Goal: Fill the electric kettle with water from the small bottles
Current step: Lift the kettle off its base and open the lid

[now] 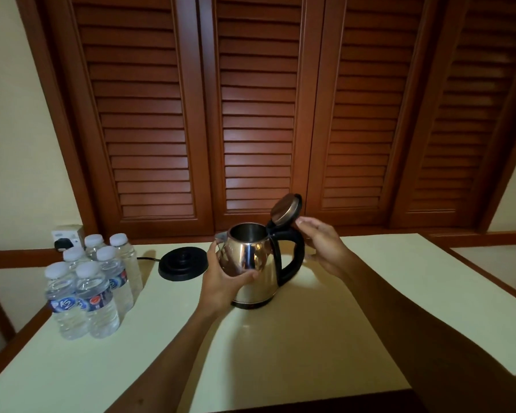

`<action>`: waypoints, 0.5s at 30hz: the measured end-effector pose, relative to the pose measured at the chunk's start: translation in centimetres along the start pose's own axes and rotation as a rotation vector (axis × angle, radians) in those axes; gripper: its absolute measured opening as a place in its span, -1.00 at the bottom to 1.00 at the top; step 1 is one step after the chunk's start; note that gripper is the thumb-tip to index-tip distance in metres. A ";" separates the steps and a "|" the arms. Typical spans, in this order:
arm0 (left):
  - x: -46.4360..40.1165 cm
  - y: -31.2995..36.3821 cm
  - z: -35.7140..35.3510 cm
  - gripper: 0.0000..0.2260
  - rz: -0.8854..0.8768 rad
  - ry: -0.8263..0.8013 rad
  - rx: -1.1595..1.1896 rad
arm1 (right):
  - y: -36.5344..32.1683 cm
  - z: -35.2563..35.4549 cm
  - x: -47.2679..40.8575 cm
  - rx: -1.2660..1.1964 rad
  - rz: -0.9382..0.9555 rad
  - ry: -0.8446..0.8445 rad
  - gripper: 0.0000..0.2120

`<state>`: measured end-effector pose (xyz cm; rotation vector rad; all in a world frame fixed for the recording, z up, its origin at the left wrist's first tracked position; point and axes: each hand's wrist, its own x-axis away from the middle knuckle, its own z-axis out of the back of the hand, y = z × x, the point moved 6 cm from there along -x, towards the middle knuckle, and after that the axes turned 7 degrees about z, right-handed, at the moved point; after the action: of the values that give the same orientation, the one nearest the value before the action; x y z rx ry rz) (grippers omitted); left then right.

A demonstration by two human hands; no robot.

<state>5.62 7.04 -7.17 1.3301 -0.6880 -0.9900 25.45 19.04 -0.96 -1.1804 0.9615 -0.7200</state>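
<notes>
A steel electric kettle [255, 260] with a black handle stands on the pale table [280, 353], off its base. Its lid [286, 210] is tipped up and back, so the mouth is open and the inside looks dark. My left hand [224, 278] grips the kettle's body from the left, thumb across the front. My right hand [320, 242] is just behind the handle with its fingertips at the raised lid's edge. Several small capped water bottles [91, 286] stand in a cluster at the table's left edge.
The round black kettle base [183, 262] lies left of the kettle, its cord running to a wall socket [67, 236] behind the bottles. Brown louvred doors [256, 114] fill the wall behind the table. A wooden ledge [486, 236] runs along the right.
</notes>
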 end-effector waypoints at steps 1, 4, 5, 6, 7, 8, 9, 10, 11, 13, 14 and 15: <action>0.2 0.1 -0.1 0.01 0.003 -0.001 -0.004 | 0.2 0.0 0.1 0.008 -0.003 -0.008 -0.79; 0.6 0.4 -0.2 0.04 0.045 -0.007 0.002 | 0.5 0.0 -0.1 0.004 0.022 0.022 -0.85; 0.6 0.4 -0.3 0.04 0.060 -0.008 -0.001 | 0.7 0.1 -0.2 -0.006 0.022 0.027 -0.85; 0.7 0.4 -0.3 0.05 0.075 -0.006 -0.007 | 1.0 0.1 -0.3 -0.013 0.024 0.018 -0.84; 0.8 0.4 -0.3 0.05 0.082 0.001 -0.020 | 1.2 0.1 -0.4 -0.021 0.028 0.005 -0.82; 0.9 0.5 -0.3 0.04 0.085 0.014 -0.038 | 1.4 0.2 -0.6 -0.022 0.039 -0.011 -0.80; 1.0 0.6 -0.3 0.01 0.088 0.032 -0.056 | 1.5 0.2 -0.7 -0.025 0.053 -0.027 -0.77; 1.1 0.7 -0.3 -0.01 0.092 0.053 -0.073 | 1.7 0.2 -0.8 -0.018 0.072 -0.037 -0.73; 1.1 0.9 -0.2 -0.03 0.094 0.075 -0.088 | 1.7 0.1 -0.7 -0.010 0.100 -0.055 -0.69; 1.3 1.1 -0.2 -0.06 0.095 0.114 -0.118 | 2.1 -0.1 -0.4 0.046 0.157 -0.086 -0.58; 1.5 1.3 -0.1 -0.07 0.099 0.128 -0.129 | 2.4 -0.2 -0.1 0.087 0.185 -0.095 -0.50; 1.7 1.4 -0.2 -0.09 0.105 0.138 -0.139 | 3.0 -0.4 0.1 0.117 0.210 -0.101 -0.40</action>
<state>6.80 5.57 -6.02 1.2162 -0.5685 -0.8385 25.11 19.50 -3.94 -0.9870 0.9301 -0.5362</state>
